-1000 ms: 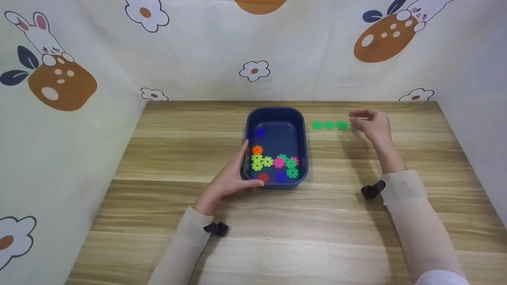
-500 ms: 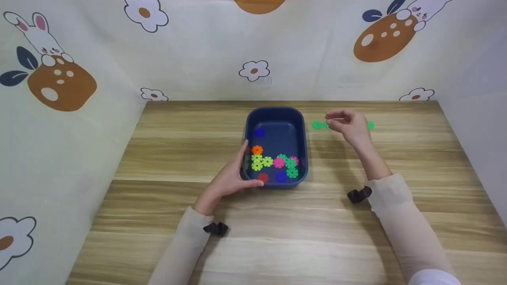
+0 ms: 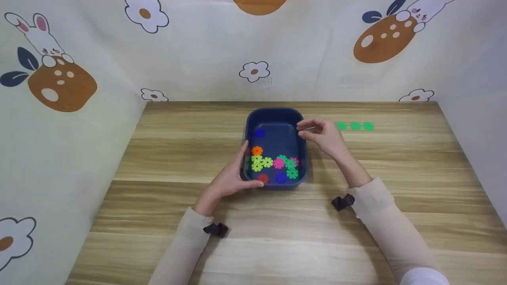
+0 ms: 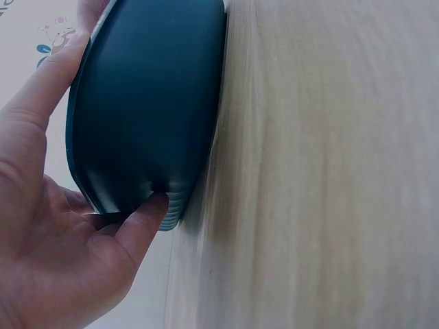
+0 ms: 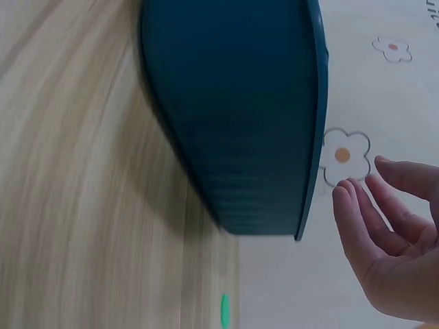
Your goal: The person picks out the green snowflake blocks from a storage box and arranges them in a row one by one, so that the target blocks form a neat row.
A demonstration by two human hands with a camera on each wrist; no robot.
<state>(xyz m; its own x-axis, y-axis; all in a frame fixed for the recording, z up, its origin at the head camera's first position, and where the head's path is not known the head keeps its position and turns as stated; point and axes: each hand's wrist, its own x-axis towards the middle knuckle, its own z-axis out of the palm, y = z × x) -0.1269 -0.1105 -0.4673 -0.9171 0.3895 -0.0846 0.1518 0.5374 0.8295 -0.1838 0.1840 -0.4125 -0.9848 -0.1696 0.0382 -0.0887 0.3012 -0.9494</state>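
My left hand (image 3: 231,178) grips a dark blue plastic tub (image 3: 273,185) by its near left corner, thumb on the near side. In the left wrist view, the thumb of the left hand (image 4: 75,253) presses the tub wall (image 4: 151,103). My right hand (image 3: 326,136) hovers at the tub's right rim with its fingers loosely bent, thumb apart and nothing held. The right wrist view shows this hand (image 5: 394,240) beside the tub (image 5: 233,123). Inside the tub lie several notched plastic discs: orange (image 3: 257,151), yellow (image 3: 267,162), pink (image 3: 279,163), green (image 3: 292,173), blue (image 3: 259,133) and red (image 3: 263,179).
Three green notched discs (image 3: 355,126) show in a row on the wooden table (image 3: 158,158), right of the tub. A bit of green shows between the right fingers. A patterned cloth wall (image 3: 198,51) stands behind the table.
My right hand has moved left from the far end of the green row to the tub's rim, baring the row's right end and covering its left end. The left hand and tub stay still.
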